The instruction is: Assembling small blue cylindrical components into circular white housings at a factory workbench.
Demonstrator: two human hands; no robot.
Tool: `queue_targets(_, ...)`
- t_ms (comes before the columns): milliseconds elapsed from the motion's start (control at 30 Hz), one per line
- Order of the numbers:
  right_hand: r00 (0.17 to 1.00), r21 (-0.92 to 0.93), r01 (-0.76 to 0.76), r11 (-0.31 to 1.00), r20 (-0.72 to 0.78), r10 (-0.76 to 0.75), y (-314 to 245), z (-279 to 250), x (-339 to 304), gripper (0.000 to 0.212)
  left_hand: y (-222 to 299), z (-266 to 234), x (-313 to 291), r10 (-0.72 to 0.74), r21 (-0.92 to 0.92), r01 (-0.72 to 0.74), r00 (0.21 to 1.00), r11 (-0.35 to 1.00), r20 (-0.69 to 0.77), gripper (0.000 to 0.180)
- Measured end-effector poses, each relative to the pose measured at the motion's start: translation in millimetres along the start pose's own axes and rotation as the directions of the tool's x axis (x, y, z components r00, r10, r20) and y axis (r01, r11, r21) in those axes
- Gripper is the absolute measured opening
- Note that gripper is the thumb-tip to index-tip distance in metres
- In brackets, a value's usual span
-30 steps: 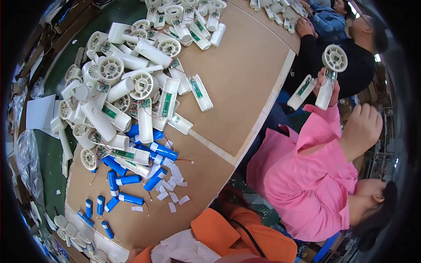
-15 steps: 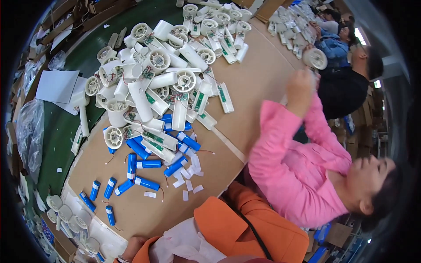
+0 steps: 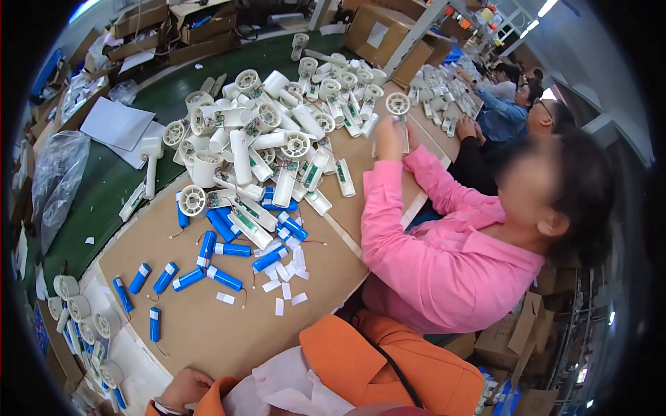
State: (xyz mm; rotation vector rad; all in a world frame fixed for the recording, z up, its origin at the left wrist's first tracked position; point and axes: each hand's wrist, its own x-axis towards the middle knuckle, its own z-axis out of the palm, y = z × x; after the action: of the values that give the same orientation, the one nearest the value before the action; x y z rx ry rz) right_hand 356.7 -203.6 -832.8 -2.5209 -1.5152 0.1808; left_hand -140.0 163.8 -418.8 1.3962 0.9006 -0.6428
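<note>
My left hand (image 3: pixel 186 390) rests at the near edge of the brown cardboard table top (image 3: pixel 208 326), below the loose batteries. Its back shows, but its fingers are mostly tucked out of sight. Nearest to it lies a blue cylindrical battery (image 3: pixel 155 324) with a white label and thin wires. More blue batteries (image 3: pixel 225 278) are scattered over the board, and small white paper labels (image 3: pixel 279 306) lie beside them. Behind these is a heap of white plastic housings (image 3: pixel 239 156) with round spoked heads, green circuit boards and wires. My right hand is out of the picture.
At my right a co-worker in a pink shirt (image 3: pixel 444 270) holds a white housing (image 3: pixel 397 104) in raised hands. White sheets (image 3: pixel 118 125) and a plastic bag (image 3: pixel 62 180) lie on the green surface at left. More white housings (image 3: pixel 104 322) sit at lower left; other people work farther right.
The view has shifted, showing more of the far boxes and more of my left hand. The pink-sleeved co-worker's hands, with the white housing, now appear farther left. The batteries stay in the same arrangement.
</note>
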Motion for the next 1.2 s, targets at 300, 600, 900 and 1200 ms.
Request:
queue_targets(300, 0.979, -0.078, 0.19, 0.979, -0.062, -0.195, -35.3, 29.2, 73.1, 0.036, -22.6, 26.3, -3.6, 0.148, 0.111, -0.131, 0.975, 0.985, -0.167, 0.009)
queue_targets(600, 0.768, 0.289, 0.349, 0.891, 0.457, -0.449, -79.9, -51.5, 75.0, 0.021, 41.9, 95.0, -48.5, 0.504, 0.108, -0.542, 0.665, 0.833, -0.551, 0.017)
queue_targets(900, 0.934, 0.194, 0.224, 0.955, 0.237, -0.267, -131.9, -261.6, 28.5, 0.028, 16.4, 138.9, -98.2, 0.704, 0.247, -0.797, 0.284, 0.551, -0.651, 0.026)
queue_targets(1200, 0.914, -0.346, 0.406, 0.846, 0.174, -0.367, -227.5, -392.0, 73.7, 0.028, -7.0, 128.2, -113.4, 0.779, 0.487, -0.82, -0.085, 0.299, -0.621, 0.021)
